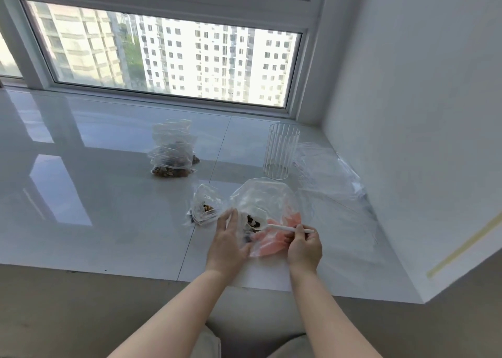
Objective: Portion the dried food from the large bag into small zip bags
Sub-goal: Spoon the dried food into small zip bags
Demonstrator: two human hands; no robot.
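Clear large bag (pixel 264 197) held open by left hand (pixel 226 242); right hand (pixel 304 246) pinching spoon (pixel 288 228) inside. Could tip, spilling food onto sill (pixel 108 194).

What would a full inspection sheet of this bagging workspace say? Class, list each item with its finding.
Surface: glossy white sill.
Job's things: large bag nearly empty; small zip bag part-filled; filled bags piled farther back; white spoon reaching into the large bag.
Clutter: ribbed clear cup; empty bags.
Grippers: left hand holds the large bag's edge; right hand pinches the spoon.
Cables: nothing seen.
Surroundings: window, white wall.
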